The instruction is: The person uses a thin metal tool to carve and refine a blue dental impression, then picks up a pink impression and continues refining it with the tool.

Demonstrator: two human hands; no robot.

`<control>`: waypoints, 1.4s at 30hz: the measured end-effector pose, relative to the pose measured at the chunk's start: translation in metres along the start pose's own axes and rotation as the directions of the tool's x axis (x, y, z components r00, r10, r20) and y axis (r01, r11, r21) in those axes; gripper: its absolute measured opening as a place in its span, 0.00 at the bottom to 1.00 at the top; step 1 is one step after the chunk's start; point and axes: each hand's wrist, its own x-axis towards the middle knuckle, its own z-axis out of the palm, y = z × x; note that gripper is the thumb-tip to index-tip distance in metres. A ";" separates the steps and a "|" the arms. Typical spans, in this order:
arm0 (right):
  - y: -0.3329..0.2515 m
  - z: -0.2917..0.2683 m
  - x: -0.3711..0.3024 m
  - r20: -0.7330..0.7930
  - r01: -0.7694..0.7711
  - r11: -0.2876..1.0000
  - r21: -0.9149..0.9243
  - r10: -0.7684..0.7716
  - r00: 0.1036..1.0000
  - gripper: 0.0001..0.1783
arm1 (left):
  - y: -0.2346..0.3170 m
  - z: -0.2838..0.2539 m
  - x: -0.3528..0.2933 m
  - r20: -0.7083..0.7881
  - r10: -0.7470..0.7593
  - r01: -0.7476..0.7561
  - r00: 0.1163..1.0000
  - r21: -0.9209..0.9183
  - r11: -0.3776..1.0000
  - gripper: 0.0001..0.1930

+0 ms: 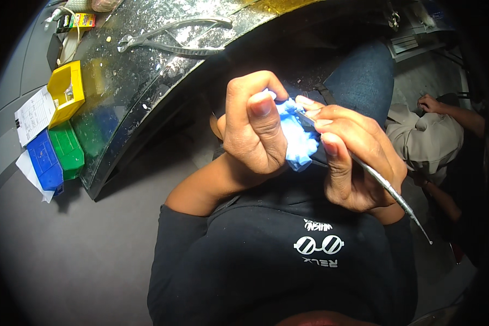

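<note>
My left hand (252, 127) is closed around a lumpy light-blue piece (299, 138), holding it up in front of my dark shirt. Bright light washes out much of its surface, so I cannot tell its exact kind. A slim metal carving tool (388, 187) is gripped like a pen in my right hand (361, 157). Its flat end meets the upper right of the blue piece, close to my left fingertips. The thin other end sticks out below my right hand, with a tiny knob at its tip.
On the dark, debris-strewn bench (163, 76) at upper left lie long-handled metal pliers (176, 41). Along its left side are a yellow bin (68, 92) with a paper slip (35, 117), a green bin (68, 149) and a blue bin (43, 160). Another person (429, 136) sits at the right.
</note>
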 end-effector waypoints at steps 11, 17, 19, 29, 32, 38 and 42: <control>0.003 0.001 -0.002 0.071 -0.026 0.995 0.097 0.019 0.997 0.06 | 0.005 0.000 0.003 -0.008 -0.065 0.065 0.998 0.015 0.998 0.16; 0.000 -0.001 0.000 0.000 -0.063 0.996 0.059 0.063 0.998 0.06 | 0.008 0.000 0.005 -0.023 -0.149 0.149 0.989 -0.002 0.989 0.18; 0.000 -0.001 0.000 0.014 -0.064 0.996 0.059 0.063 0.998 0.06 | 0.007 0.000 0.005 -0.034 -0.143 0.143 0.989 -0.020 0.990 0.18; -0.002 -0.005 0.002 0.179 -0.033 0.999 0.034 0.027 0.983 0.07 | 0.014 -0.003 0.007 0.014 -0.304 0.304 0.952 -0.115 0.946 0.22; -0.002 0.001 0.000 0.009 -0.028 0.997 0.072 0.027 1.000 0.10 | 0.014 -0.002 0.006 -0.011 -0.317 0.313 0.949 -0.129 0.941 0.22; -0.005 -0.004 0.002 0.180 -0.034 0.999 0.025 0.029 0.983 0.07 | 0.008 -0.001 0.003 -0.043 -0.224 0.219 0.974 -0.092 0.971 0.21; -0.001 -0.002 0.000 0.072 -0.014 0.998 0.055 0.010 0.997 0.07 | 0.005 0.000 0.002 -0.057 -0.151 0.148 0.987 -0.050 0.988 0.18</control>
